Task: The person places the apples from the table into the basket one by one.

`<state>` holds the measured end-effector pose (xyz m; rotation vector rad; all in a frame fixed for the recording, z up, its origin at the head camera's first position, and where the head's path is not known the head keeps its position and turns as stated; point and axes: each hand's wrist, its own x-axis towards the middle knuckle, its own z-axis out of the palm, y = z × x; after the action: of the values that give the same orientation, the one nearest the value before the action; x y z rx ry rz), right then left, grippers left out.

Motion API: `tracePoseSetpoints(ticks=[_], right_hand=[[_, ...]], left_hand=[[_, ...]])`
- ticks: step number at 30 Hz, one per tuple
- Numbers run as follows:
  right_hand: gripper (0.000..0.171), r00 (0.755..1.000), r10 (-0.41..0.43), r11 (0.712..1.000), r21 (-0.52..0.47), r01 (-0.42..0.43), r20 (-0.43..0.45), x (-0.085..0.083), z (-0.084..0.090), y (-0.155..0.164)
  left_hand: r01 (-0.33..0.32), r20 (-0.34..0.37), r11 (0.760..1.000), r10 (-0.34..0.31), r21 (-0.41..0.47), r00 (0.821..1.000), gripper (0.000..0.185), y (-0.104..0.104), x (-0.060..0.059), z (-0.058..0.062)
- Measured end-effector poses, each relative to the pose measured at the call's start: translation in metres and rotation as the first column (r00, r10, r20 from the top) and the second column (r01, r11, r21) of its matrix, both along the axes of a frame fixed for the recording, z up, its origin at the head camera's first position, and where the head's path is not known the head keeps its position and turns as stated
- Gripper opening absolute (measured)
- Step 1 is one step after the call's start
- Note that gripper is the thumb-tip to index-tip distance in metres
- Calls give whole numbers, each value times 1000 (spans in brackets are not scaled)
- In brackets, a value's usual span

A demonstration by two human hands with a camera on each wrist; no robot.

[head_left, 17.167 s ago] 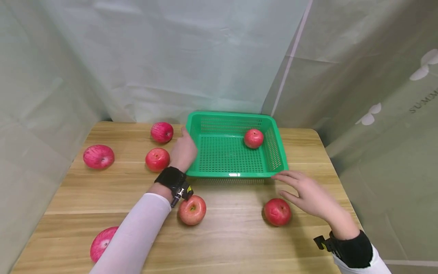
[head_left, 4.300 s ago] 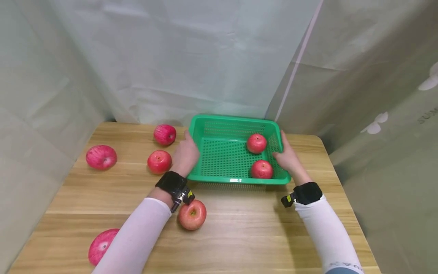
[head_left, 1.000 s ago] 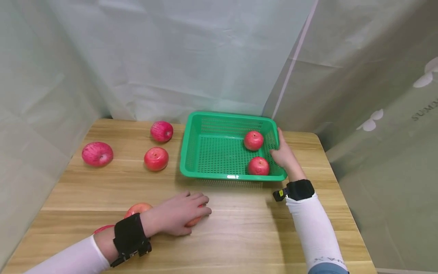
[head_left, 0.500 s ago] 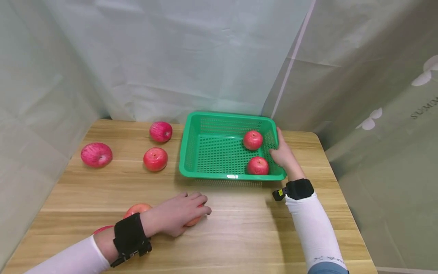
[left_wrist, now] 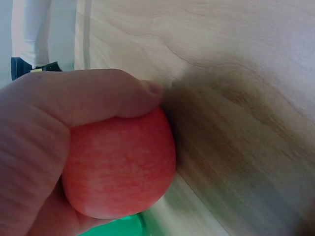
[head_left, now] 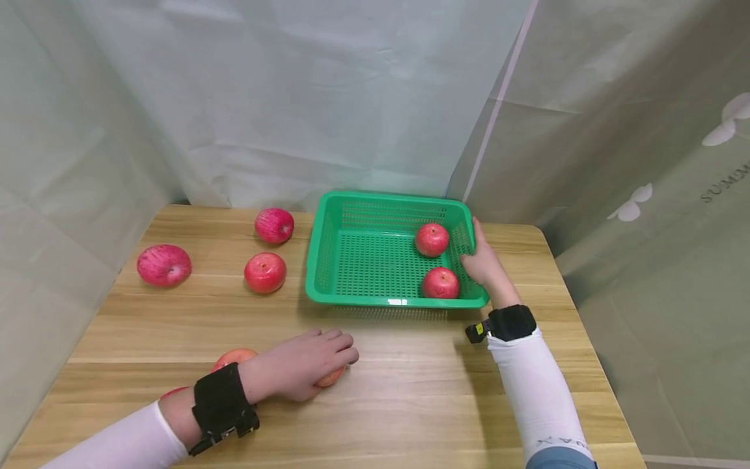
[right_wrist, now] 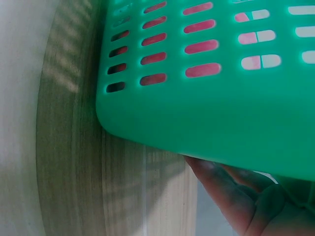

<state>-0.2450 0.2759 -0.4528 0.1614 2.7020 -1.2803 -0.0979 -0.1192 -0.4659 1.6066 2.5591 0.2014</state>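
Glossy green plastic basket [head_left: 328, 260], perforated, on a matt wood-grain counter [head_left: 410, 391]; smooth, waxy-skinned red apple [left_wrist: 118, 167].

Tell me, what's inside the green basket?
Two red apples lie in the green basket, one behind the other, both toward its right wall, where the right hand holds it. The rest of its floor shows bare mesh.

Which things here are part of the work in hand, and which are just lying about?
In hand:
left hand gripping an apple on the table
right hand holding the green basket by its right wall
two apples in the basket

Lying about:
three apples at the far left
an apple behind the left wrist
grey curtains
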Motion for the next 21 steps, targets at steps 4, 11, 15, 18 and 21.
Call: tracePoseSetpoints(ticks=[4,11,15,18,21], right_hand=[[95,1000,0,1000,-3,0,-1,0,0,0],[97,1000,10,1000,-7,-10,-8,0,-1,0],[97,1000,7,1000,-10,-7,-8,-1,-1,1],[97,1000,2,1000,-12,-2,-5,0,-2,2],[96,1000,3,1000,-17,-3,-3,-1,-2,2]], left_hand=[[-8,17,1000,8,-3,1000,18,0,-1,-1],[8,55,1000,-9,19,998,29,-1,-2,2],[18,123,999,-22,34,992,54,0,-4,9],[15,164,998,-24,56,986,59,3,-6,15],[10,173,998,-21,66,985,59,4,-9,22]])
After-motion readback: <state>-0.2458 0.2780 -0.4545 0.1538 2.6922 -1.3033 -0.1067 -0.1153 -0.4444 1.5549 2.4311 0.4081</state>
